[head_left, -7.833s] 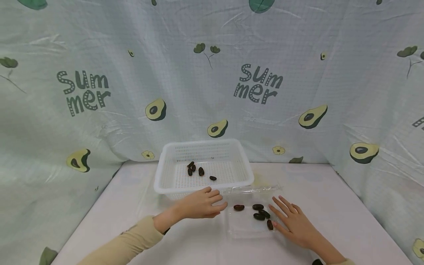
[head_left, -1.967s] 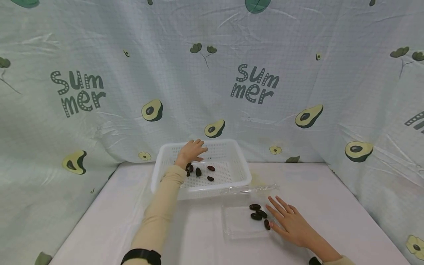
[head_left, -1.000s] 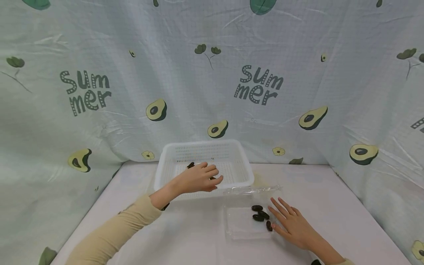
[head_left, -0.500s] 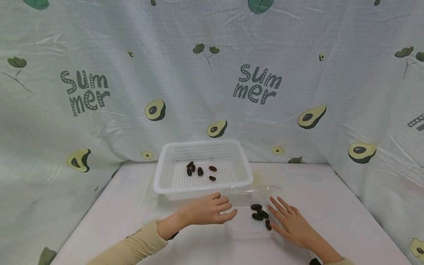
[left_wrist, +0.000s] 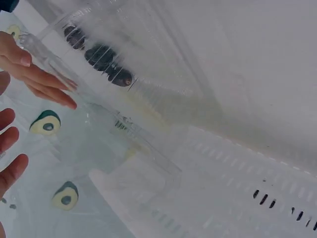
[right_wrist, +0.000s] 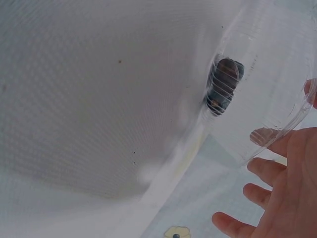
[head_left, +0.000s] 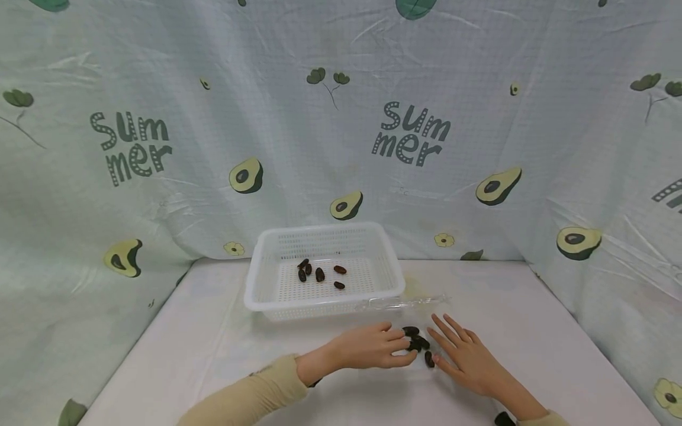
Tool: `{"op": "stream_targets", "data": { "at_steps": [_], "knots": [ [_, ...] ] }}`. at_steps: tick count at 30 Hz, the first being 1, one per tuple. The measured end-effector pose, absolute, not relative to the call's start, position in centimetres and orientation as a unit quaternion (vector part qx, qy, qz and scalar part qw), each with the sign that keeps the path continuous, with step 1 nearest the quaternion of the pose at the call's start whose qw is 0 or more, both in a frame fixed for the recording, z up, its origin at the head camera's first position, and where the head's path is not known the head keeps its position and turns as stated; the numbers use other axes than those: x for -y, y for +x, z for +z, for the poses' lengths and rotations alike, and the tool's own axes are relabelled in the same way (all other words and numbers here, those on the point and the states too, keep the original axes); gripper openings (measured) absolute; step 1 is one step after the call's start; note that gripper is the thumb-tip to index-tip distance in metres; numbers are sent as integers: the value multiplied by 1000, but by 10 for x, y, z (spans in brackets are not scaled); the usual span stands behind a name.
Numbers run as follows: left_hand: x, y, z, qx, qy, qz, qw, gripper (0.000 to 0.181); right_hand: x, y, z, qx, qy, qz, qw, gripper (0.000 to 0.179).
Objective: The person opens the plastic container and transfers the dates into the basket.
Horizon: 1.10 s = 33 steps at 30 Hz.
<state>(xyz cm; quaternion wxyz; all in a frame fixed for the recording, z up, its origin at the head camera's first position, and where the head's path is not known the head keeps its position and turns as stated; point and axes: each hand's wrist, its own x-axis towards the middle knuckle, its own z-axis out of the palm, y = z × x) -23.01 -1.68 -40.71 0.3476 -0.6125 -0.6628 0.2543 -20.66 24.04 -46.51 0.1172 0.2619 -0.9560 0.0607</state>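
Observation:
My left hand (head_left: 370, 348) hovers over the clear plastic box (right_wrist: 277, 69), its fingers loosely bent right beside the dark brown dates (head_left: 421, 342); nothing shows between them. Its fingers (left_wrist: 14, 171) appear apart at the edge of the left wrist view. My right hand (head_left: 466, 361) lies at the box's right side with fingers spread; in the right wrist view its thumb and fingers are at the box's edge. One date (head_left: 429, 359) sits near the right thumb. Seen through the box wall is a date (right_wrist: 225, 84). The left hand partly covers one date.
Behind the box stands a white perforated basket (head_left: 325, 305) holding several dates (head_left: 319, 274). The box's clear raised edge (head_left: 405, 303) reaches close to the basket's front right corner. A printed curtain (head_left: 298, 118) encloses the white table (head_left: 240, 355) at the back and sides.
The left hand took a date from the box's left part to the basket, where one more date now lies. It has come back rightward to the remaining dates. The right hand stays put.

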Motion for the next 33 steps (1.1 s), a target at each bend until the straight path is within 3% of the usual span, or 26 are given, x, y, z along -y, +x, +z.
{"op": "stream_targets", "data": {
  "at_steps": [8,24,33],
  "knots": [
    [-11,-246,-422,672,-609,268,326,28,-242,-208,-468,954,268,68,118,54],
    [-31,-269,-445,709,-569,349,228,56,-246,-206,-470,955,269,66,108,58],
    [-33,-276,-453,715,-562,343,235,50,-245,-205,-469,954,268,68,113,58]
  ]
}}
